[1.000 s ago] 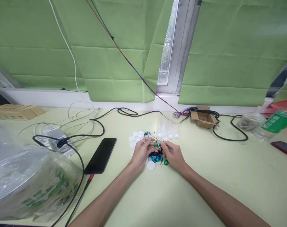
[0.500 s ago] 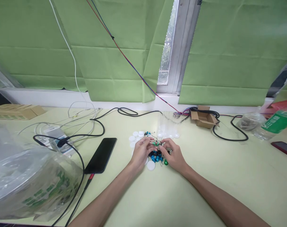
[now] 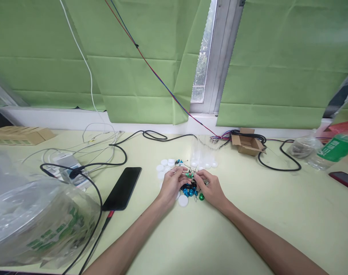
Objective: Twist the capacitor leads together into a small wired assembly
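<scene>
My left hand [image 3: 171,186] and my right hand [image 3: 209,187] meet at the middle of the pale green table [image 3: 219,236]. Both pinch the ends of a small green component with thin wire leads [image 3: 188,175], held just above the table. Beneath and between the hands lies a small heap of blue and green electronic parts [image 3: 191,190]. White round caps [image 3: 164,166] lie to the left of the heap, and one cap [image 3: 183,200] lies close to my left wrist. Clear small vials [image 3: 201,154] stand just behind.
A black phone [image 3: 122,187] lies on the left with a cable plugged in. Black and white cables [image 3: 105,152] loop across the back left. A large plastic bag [image 3: 33,221] fills the near left. An open cardboard box [image 3: 246,143], a bottle [image 3: 331,151] and a red phone [image 3: 344,179] are on the right.
Almost nothing has moved. My fingers shift slightly on the green component; the hands stay in the same place.
</scene>
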Available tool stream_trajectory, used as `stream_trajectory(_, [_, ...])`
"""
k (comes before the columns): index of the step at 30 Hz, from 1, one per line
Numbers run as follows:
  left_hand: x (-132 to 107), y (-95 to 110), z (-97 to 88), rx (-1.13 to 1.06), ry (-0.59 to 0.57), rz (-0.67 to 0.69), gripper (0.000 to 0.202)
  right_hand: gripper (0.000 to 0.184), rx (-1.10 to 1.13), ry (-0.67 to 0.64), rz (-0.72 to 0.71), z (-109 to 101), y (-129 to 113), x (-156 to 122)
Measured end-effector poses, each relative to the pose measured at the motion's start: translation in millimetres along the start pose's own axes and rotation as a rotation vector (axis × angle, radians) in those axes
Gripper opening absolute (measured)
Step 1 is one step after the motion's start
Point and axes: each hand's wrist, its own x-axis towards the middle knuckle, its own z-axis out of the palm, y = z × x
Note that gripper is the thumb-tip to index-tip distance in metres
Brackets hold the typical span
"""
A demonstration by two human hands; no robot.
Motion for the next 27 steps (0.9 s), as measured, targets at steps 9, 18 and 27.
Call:
stream_trajectory(9, [-0.6,0.4,1.6,0.006,-0.003,-0.012,0.019,0.036,-0.003,-0.012,0.021,-0.7,-2.9,0.8])
stream_trajectory(18, [-1.1,0.2,0.8,-0.002,-0.004,-0.009,0.019,0.04,-0.013,-0.001,0.037,0.1,-4.3,1.6])
stream_trajectory(27, [-1.8,1.3,2.0,-0.01,0.002,-0.008,0.02,0.04,-0.012,-0.003,0.033,-0.4,-5.3,1.1])
